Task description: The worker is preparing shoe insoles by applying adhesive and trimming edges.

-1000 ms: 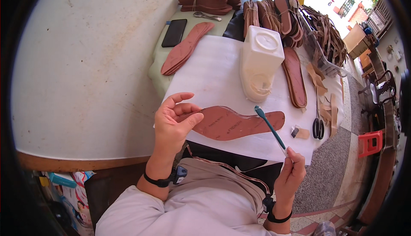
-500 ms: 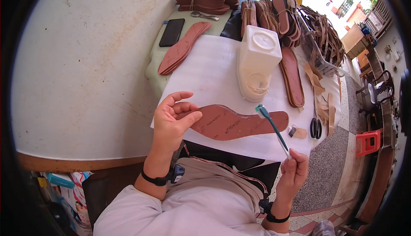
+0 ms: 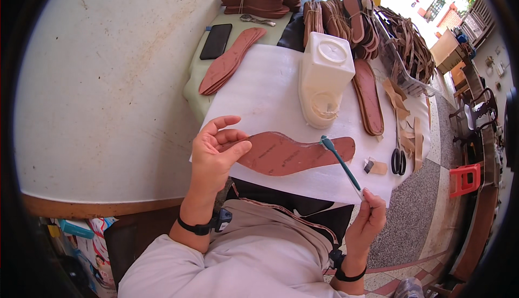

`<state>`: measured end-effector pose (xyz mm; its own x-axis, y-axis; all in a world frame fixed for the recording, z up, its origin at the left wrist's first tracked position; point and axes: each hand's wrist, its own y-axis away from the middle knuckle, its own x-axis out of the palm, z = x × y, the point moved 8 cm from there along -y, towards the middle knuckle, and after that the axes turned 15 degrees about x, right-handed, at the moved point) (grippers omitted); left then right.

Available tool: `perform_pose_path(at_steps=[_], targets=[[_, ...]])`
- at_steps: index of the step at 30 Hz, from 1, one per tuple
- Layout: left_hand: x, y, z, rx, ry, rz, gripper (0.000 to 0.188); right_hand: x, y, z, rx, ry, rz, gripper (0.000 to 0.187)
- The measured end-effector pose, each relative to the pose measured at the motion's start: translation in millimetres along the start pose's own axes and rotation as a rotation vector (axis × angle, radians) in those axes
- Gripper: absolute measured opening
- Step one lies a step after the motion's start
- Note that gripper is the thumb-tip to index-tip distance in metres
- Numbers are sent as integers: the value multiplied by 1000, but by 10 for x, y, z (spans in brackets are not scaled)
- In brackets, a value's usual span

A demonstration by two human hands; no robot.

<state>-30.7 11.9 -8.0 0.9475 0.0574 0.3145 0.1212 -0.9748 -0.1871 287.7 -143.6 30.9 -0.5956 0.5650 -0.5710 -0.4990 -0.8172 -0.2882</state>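
Observation:
A reddish-brown shoe insole (image 3: pixel 286 157) lies lengthwise over the white sheet (image 3: pixel 254 92), and my left hand (image 3: pixel 216 152) pinches its left end between thumb and fingers. My right hand (image 3: pixel 367 217) grips the pale end of a toothbrush (image 3: pixel 341 164) with a dark green handle. The brush head meets the upper edge of the insole, right of its middle. A wet-looking whitish line shows along that upper edge. Behind the insole stands a white plastic container (image 3: pixel 328 65) with a round opening low on its front, smeared with pale, dried-looking stuff.
Stacked insoles (image 3: pixel 232 60) and a black phone (image 3: pixel 215 41) lie at the far left. Bundled insoles (image 3: pixel 359 17) and a clear bin of brown strips (image 3: pixel 408 44) stand at the back right. Black-handled scissors (image 3: pixel 399 160) and tan scraps (image 3: pixel 397 98) lie at the right edge.
The insole has shifted slightly left with my left hand. The toothbrush has moved a little left and down, its head turned onto the insole's upper edge.

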Motion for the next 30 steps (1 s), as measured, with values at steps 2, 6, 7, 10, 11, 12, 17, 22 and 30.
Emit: perform_pose_path(at_steps=[2,6,7,10,11,12,17,22,30], targets=[[-17,-1,-4,4,5,0,50,-53,-17,-52,16,19,-34,16],[-33,-3,-18,-6,7,3,51,-157,-71,-142,92,41,-86,17],[-39,-5,-14,-4,10,4,52,-187,-83,-160,108,51,-96,17],[-76,-19,-5,1,40,1,52,-244,-99,-247,142,47,-101,16],[-91,-25,-7,3,52,-2,52,-253,-100,-255,146,48,-103,16],[-105,-30,-4,2,71,-7,52,-260,-100,-258,149,49,-106,16],[-149,-40,35,-25,158,-40,51,-225,-55,-231,117,29,-89,17],[-188,-59,57,-59,161,-29,51,-292,-52,-523,393,-341,-60,17],[-166,-23,24,-102,113,52,51,-259,-802,311,-23,73,30,13]])
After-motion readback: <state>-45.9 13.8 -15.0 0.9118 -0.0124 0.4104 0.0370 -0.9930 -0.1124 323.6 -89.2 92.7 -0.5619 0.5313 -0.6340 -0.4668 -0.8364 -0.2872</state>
